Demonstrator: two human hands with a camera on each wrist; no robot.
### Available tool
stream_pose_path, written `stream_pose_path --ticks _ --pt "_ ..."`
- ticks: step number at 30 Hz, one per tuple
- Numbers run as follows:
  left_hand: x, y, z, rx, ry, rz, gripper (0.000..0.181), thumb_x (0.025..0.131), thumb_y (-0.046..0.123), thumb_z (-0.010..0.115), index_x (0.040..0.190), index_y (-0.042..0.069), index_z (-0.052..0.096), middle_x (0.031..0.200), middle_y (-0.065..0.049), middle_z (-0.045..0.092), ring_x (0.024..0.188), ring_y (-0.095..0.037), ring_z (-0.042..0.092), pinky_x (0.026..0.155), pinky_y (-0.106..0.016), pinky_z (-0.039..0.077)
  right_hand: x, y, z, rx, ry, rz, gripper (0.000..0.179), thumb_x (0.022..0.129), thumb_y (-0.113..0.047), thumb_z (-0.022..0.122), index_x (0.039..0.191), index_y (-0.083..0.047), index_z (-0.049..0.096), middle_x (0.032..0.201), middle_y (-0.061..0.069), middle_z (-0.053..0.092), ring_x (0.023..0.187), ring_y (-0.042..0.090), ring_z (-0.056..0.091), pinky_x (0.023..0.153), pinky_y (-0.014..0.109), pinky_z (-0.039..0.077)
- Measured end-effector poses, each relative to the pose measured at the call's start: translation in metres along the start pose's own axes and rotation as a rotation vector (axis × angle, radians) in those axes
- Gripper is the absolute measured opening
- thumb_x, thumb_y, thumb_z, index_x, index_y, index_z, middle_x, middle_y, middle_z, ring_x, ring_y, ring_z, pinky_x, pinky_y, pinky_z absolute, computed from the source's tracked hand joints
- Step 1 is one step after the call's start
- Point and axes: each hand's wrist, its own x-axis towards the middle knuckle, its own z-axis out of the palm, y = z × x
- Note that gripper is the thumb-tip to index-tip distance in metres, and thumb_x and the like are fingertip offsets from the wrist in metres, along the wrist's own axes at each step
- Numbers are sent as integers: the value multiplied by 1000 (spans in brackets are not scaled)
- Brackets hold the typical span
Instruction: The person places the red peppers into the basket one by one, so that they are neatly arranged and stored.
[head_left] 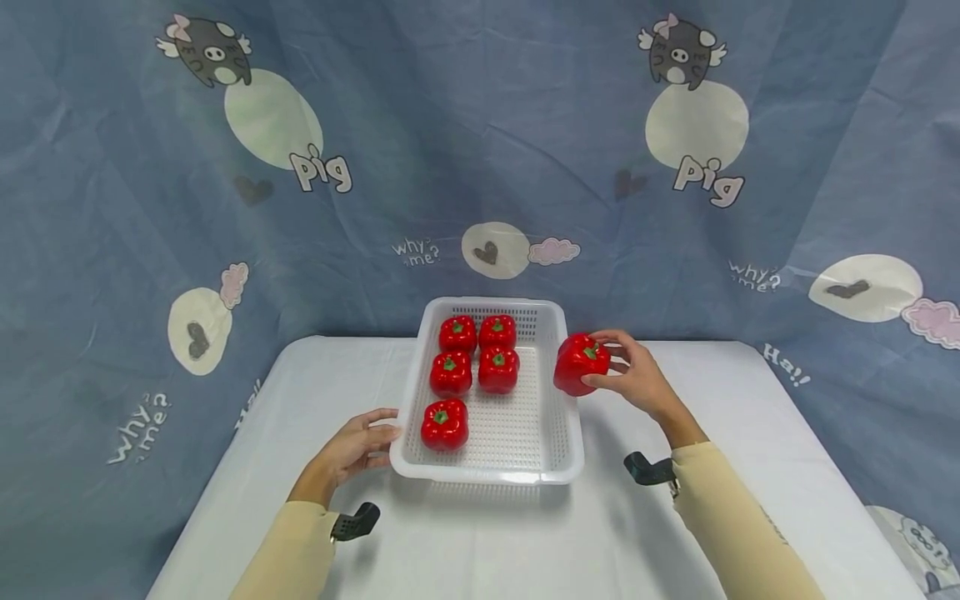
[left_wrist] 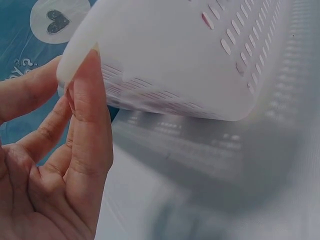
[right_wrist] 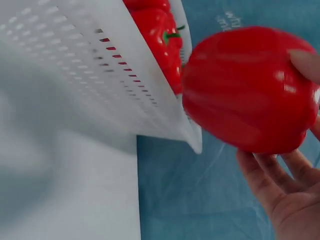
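Note:
A white perforated plastic basket (head_left: pixel 517 433) lies in front of me with several red bell peppers (head_left: pixel 451 372) inside, mostly along its left and far parts. My left hand (head_left: pixel 358 446) pinches the basket's left rim; in the left wrist view the thumb (left_wrist: pixel 90 120) lies against that rim and other fingers are behind it. My right hand (head_left: pixel 637 379) grips another red bell pepper (head_left: pixel 577 367) by its right side, at the basket's right rim. In the right wrist view this pepper (right_wrist: pixel 250 90) is just beside the basket wall (right_wrist: pixel 100 75); whether they touch I cannot tell.
A white table (head_left: pixel 345 375) spreads under the basket. Behind it hangs a blue cloth (head_left: pixel 420 125) printed with pigs and hearts. Each sleeve carries a black camera mount, one at the left wrist (head_left: pixel 356 522) and one at the right wrist (head_left: pixel 648 469).

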Motion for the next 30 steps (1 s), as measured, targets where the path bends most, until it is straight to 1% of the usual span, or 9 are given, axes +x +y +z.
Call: stream_pose_path --ticks 5,8,13,17,20,26,30 --pt "-1 0 1 3 1 10 57 79 21 70 129 10 45 116 -14 59 88 -26 61 76 -41 53 4 -4 12 14 -57 -19 71 66 -19 80 127 -15 43 129 10 44 115 35 45 81 43 51" --pt "-2 -1 1 4 11 8 58 78 22 70 129 10 45 116 -14 58 88 -26 61 76 -40 53 7 -8 20 -5 -87 -28 72 66 -20 80 127 -15 42 129 9 45 117 33 45 86 44 49" --pt "-2 -1 0 2 20 -1 58 78 22 70 129 9 45 116 -14 59 88 -24 61 76 -39 54 14 -11 32 -26 -160 -18 74 67 -15 79 130 -14 41 130 10 45 120 33 43 93 46 43" --pt "-1 -1 1 -6 12 1 59 78 22 71 129 9 45 116 -14 58 88 -25 61 76 -40 53 19 -13 39 -29 -201 6 77 67 -13 79 133 -12 40 133 11 44 121 33 42 90 46 46" --pt "-1 -2 1 -8 6 4 59 78 22 71 129 9 45 116 -14 58 89 -26 61 76 -40 53 22 -16 43 -42 -232 7 77 66 -14 79 133 -11 41 132 10 45 121 32 43 86 43 49" --pt "-1 -2 1 -10 7 11 57 79 21 70 128 9 46 115 -14 59 87 -25 62 76 -40 54 31 -21 52 -123 -256 41 73 62 -17 83 127 -18 50 125 2 52 117 26 47 85 39 50" --pt "-1 -2 1 -8 13 13 58 77 23 71 128 10 47 115 -14 59 87 -25 62 75 -40 54 37 -25 60 -158 -293 64 69 64 -14 81 126 -17 51 125 4 52 116 28 48 85 40 50"
